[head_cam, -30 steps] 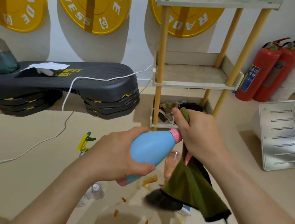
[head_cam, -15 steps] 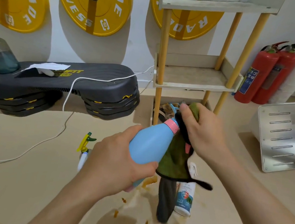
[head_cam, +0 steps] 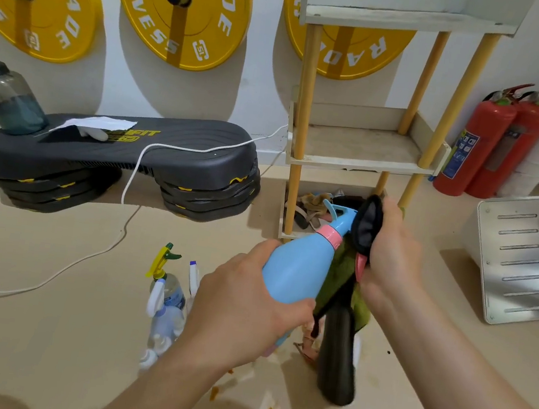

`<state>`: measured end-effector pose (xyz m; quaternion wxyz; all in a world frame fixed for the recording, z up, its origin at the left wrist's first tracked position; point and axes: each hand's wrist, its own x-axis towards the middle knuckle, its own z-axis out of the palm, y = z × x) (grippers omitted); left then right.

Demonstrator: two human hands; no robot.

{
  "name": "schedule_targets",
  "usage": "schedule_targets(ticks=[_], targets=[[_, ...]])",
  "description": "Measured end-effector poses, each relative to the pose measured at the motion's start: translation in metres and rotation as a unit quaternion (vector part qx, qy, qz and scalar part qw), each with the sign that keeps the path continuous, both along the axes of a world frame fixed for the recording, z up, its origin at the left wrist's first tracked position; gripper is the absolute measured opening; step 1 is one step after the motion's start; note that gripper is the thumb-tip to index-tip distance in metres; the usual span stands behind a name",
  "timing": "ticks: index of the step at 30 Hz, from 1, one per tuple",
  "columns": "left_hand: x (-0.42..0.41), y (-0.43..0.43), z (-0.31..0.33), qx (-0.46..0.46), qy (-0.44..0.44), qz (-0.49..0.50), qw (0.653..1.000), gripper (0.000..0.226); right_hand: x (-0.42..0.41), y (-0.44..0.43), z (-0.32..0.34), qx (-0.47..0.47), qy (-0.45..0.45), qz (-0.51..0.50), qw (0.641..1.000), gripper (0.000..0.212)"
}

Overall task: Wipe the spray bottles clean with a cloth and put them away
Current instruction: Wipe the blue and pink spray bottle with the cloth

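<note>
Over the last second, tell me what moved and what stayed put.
The right hand slid the cloth off the top of the blue spray bottle back toward its trigger, so the blue nozzle, covered a second ago, now shows. It grips the cloth as before; nothing was let go. The left hand kept its grip on the bottle's body, and the other spray bottles stayed on the floor.

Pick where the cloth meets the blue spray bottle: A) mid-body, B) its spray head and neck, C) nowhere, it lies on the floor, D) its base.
B: the right hand holds the cloth against the head end of the blue spray bottle, while the left hand grips its body.
</note>
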<state>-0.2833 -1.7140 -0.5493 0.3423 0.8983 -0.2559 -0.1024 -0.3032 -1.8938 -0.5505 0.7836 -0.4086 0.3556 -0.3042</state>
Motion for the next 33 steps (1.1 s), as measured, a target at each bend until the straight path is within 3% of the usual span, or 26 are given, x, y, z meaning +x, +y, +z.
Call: schedule_targets(ticks=[3,5,7,10,13,16,18,19,22,23,24,25,26,27,29,30,31,33], targets=[[0.005,0.001,-0.001,-0.014,0.017,0.009,1.000,0.055,-0.003,-0.006,0.003,-0.030,0.023,0.043,0.998,0.032],[0.013,0.002,-0.002,-0.042,0.058,0.020,0.997,0.050,-0.005,-0.015,0.004,-0.056,0.055,0.015,0.997,0.030],[0.020,0.003,0.000,-0.067,0.084,0.039,0.993,0.053,-0.007,-0.022,0.007,-0.019,0.047,-0.025,0.998,0.032],[0.022,0.002,0.002,-0.068,0.051,0.054,0.995,0.065,-0.004,-0.019,0.011,0.016,-0.003,0.027,0.999,0.044],[0.010,-0.003,-0.001,-0.063,0.039,0.044,0.996,0.064,0.000,0.001,0.005,-0.172,0.119,0.130,0.969,0.049],[0.005,-0.007,-0.006,-0.066,0.041,0.050,0.996,0.065,-0.001,0.012,0.004,-0.300,0.169,0.122,0.931,0.061],[0.004,-0.006,-0.004,-0.047,0.014,0.060,0.997,0.058,0.000,0.008,0.001,-0.403,0.207,0.113,0.884,0.058],[0.004,-0.007,-0.002,-0.021,-0.011,0.061,0.998,0.056,0.001,0.006,0.000,-0.468,0.233,0.118,0.844,0.053],[0.009,-0.007,0.002,0.041,-0.072,0.074,0.994,0.065,0.001,0.009,-0.017,-0.648,0.360,0.135,0.657,0.028],[0.014,-0.007,0.003,0.045,-0.070,0.088,0.993,0.064,-0.001,0.013,-0.022,-0.679,0.385,0.144,0.608,0.020],[0.019,-0.006,0.005,0.037,-0.053,0.104,0.993,0.060,-0.003,0.017,-0.025,-0.691,0.379,0.150,0.597,0.017],[0.025,-0.005,0.007,0.020,-0.027,0.119,0.992,0.056,-0.006,0.020,-0.026,-0.686,0.352,0.157,0.617,0.018],[0.028,-0.004,0.009,-0.003,-0.002,0.129,0.992,0.054,-0.008,0.023,-0.023,-0.658,0.305,0.155,0.671,0.024],[0.028,-0.004,0.009,-0.023,0.017,0.133,0.991,0.054,-0.009,0.022,-0.017,-0.589,0.248,0.139,0.756,0.031],[0.023,-0.006,0.008,-0.032,0.022,0.118,0.992,0.055,-0.001,0.012,-0.001,-0.356,0.155,0.085,0.917,0.037],[0.018,-0.008,0.006,-0.028,0.013,0.101,0.994,0.054,0.001,0.008,0.007,-0.231,0.120,0.088,0.961,0.038],[0.011,-0.009,0.005,-0.022,0.002,0.084,0.996,0.055,0.003,0.004,0.010,-0.144,0.098,0.105,0.979,0.041],[0.001,-0.011,0.002,-0.007,-0.038,0.059,0.997,0.062,0.004,0.006,0.013,-0.110,0.084,0.131,0.982,0.044]])
